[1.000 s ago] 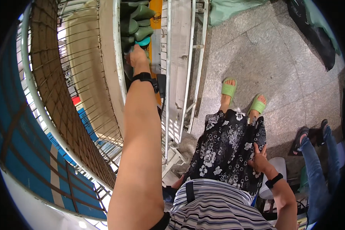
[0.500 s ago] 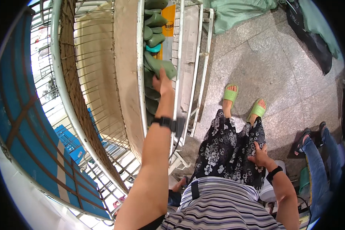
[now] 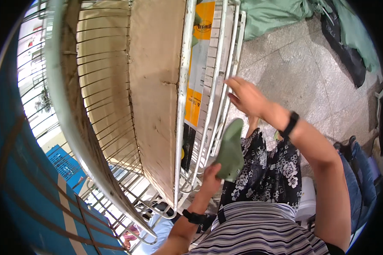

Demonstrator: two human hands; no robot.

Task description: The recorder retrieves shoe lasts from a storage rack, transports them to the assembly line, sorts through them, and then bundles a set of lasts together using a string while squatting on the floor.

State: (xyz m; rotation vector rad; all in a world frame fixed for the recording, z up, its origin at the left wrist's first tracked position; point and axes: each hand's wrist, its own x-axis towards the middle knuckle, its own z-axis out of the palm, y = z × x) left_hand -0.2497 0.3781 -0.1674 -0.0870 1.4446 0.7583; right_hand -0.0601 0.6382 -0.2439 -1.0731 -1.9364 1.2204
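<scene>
A smooth green shoe last is held near my lap, its narrow end pointing up and away. My left hand is closed around its near, wider end. My right hand is raised beyond the last, beside the rack's rail, with its fingers stretched out and nothing in them. To my left is a white metal wire rack. Parts of other green pieces show behind its bar at the far end, mostly hidden.
Yellow-and-grey printed card lines the rack's shelf. A tan board and a blue panel stand further left. Green sheeting and a black bag lie on the tiled floor. Another person's jeans-clad legs are at right.
My left hand has drawn the green shoe last out of the rack toward my lap. My right hand has risen from my thigh toward the rack. The view has shifted.
</scene>
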